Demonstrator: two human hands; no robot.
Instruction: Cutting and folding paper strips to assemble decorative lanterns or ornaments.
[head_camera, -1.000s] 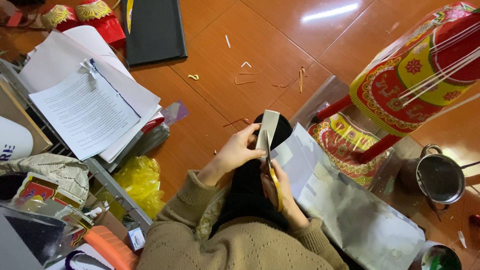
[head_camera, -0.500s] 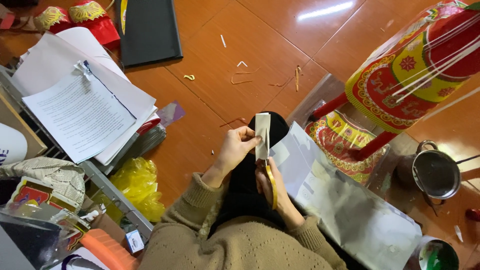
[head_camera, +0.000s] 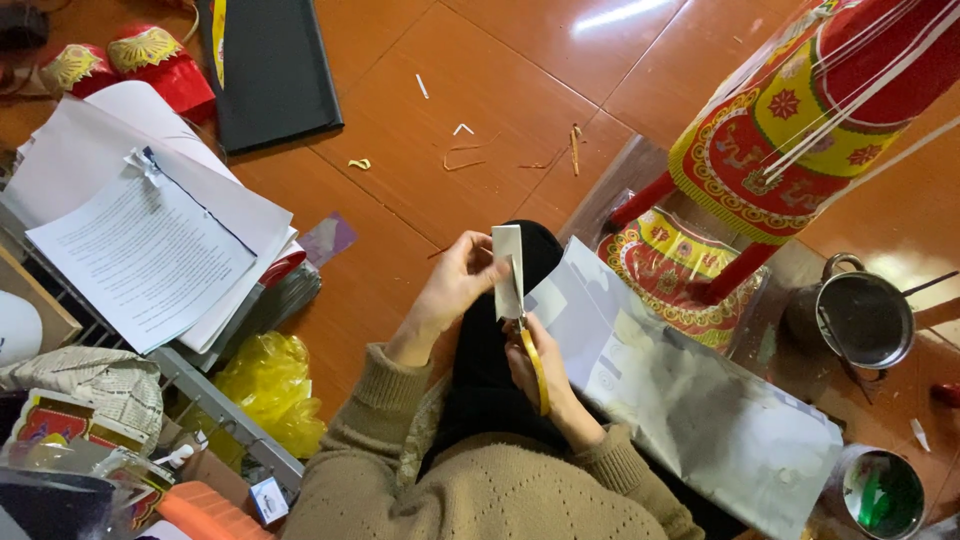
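Observation:
My left hand (head_camera: 455, 285) pinches a small folded white paper strip (head_camera: 507, 268) and holds it upright over my black-clad knee (head_camera: 480, 360). Just below it, my right hand (head_camera: 540, 375) grips yellow-handled scissors (head_camera: 533, 365), whose blades meet the lower edge of the strip. Both olive knitted sleeves (head_camera: 470, 490) fill the bottom of the view.
A silver-grey sheet (head_camera: 700, 410) lies to the right of my lap. A red and yellow patterned drum-like object (head_camera: 800, 130) stands on red legs at the right, next to a metal pot (head_camera: 865, 315). A stack of white papers (head_camera: 150, 240) lies at the left, with paper scraps (head_camera: 465, 155) on the orange floor.
The paper strip has been raised and turned more upright in my left hand, and the scissors in my right hand have come up to its lower edge.

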